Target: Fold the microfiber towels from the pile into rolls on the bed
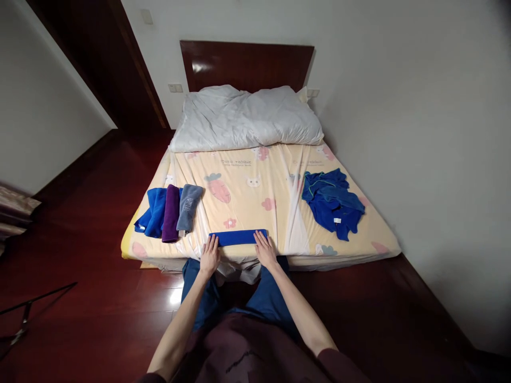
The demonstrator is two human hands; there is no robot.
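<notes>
A blue towel (pixel 237 238), folded into a long narrow strip, lies flat near the front edge of the bed. My left hand (pixel 210 254) rests on its left end with the fingers stretched out. On its right end lies my right hand (pixel 265 248), fingers also extended and flat. To the left are several rolled towels: a blue one (pixel 155 210), a purple one (pixel 171 213) and a grey-blue one (pixel 189 207) with pale lettering. Over on the right sits a loose, crumpled heap of blue towels (pixel 333 202), with a white tag showing.
The bed (pixel 247 205) has a cream sheet printed with carrots and rabbits. A white quilt (pixel 247 119) is bunched up against the dark wooden headboard (pixel 247 64). A wall (pixel 419 159) runs along the right. On the floor at the lower left stands a thin black stand (pixel 27 314).
</notes>
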